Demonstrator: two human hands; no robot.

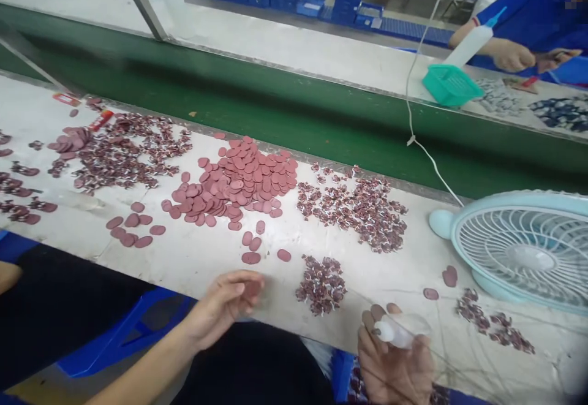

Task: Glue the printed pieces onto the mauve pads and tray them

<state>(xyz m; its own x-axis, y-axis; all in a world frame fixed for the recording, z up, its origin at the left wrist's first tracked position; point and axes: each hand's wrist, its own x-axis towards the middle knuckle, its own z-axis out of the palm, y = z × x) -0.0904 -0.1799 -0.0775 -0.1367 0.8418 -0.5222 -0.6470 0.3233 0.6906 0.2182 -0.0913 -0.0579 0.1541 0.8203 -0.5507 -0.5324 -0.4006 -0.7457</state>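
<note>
At the table's (193,258) near edge, the left hand (220,310) pinches one maroon oval disc (251,288) in its fingertip grip. The right hand (395,362), further along that edge, is curled around a small clear bottle (402,331).

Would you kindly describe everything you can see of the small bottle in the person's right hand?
The small clear bottle looks like soft translucent plastic, with a rounded body and a whitish end pointing left toward the thumb side. It lies roughly on its side across the fingers of the right hand, which cradles it from beneath, palm up, just off the near edge of the white worktable. It is motion-blurred, so its contents and any label cannot be made out. Nothing else touches it.
</note>
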